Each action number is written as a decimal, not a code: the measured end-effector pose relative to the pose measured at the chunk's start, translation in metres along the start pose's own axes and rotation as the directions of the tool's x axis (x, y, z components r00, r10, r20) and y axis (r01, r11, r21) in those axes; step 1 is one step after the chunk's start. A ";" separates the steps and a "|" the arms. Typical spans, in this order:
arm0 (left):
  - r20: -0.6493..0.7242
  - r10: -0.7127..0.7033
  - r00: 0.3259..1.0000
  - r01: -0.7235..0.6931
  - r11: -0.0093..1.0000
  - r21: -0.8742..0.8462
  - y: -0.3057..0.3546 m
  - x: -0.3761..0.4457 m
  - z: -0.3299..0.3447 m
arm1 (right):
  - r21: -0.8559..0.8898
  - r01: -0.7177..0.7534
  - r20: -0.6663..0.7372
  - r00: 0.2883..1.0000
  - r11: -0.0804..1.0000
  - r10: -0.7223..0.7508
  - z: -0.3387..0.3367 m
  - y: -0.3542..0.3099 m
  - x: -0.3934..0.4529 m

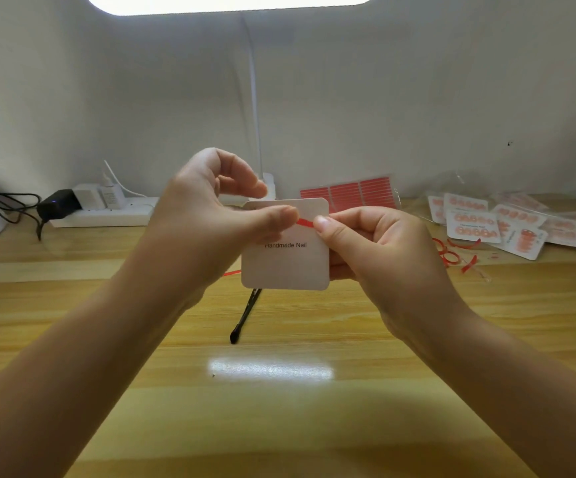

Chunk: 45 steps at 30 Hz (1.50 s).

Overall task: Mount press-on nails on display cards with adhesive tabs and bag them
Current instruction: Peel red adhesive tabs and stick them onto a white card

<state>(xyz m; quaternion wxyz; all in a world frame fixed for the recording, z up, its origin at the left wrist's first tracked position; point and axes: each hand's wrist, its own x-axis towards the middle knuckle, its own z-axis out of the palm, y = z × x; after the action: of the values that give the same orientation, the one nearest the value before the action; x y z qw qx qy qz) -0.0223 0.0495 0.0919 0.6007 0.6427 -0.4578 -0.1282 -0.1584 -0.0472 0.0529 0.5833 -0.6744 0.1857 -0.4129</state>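
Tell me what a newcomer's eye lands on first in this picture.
First, the white card printed "Handmade Nail", held up at the centre above the wooden desk, with the left hand and right hand both pinching a red strip on its face. Next, the pile of bagged nail cards at the right, and the red adhesive sheet behind the card.

A white power strip [107, 215] lies at the back left of the wooden counter [279, 408] against the white wall [417, 98], with a black adapter [59, 203] and white plugs [107, 196] in it and black cable [3, 201] trailing off to the left. A white lamp stem [255, 98] rises from behind the middle of the counter to a bright lamp head [228, 1] at the top edge. The lamp's glare [271, 370] shows as a pale patch on the counter's near middle.
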 end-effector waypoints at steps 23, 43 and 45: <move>0.020 0.013 1.000 -0.013 1.000 0.027 -0.004 0.011 -0.012 | 0.075 -0.006 -0.050 0.999 0.997 0.010 -0.005 0.000 0.006; -0.095 0.119 0.988 -0.115 0.993 0.040 -0.006 0.014 -0.011 | -0.001 0.102 -0.043 0.994 0.995 -0.102 0.001 0.000 0.001; -0.096 0.126 0.987 -0.122 0.991 0.053 -0.006 0.014 -0.011 | 0.002 0.112 -0.031 0.993 0.994 -0.111 0.001 0.000 0.001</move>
<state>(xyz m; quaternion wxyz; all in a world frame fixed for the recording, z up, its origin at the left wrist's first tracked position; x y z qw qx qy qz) -0.0041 0.0457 0.0942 0.6142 0.6324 -0.4696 -0.0478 -0.1569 -0.0468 0.0531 0.5577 -0.6761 0.1560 -0.4556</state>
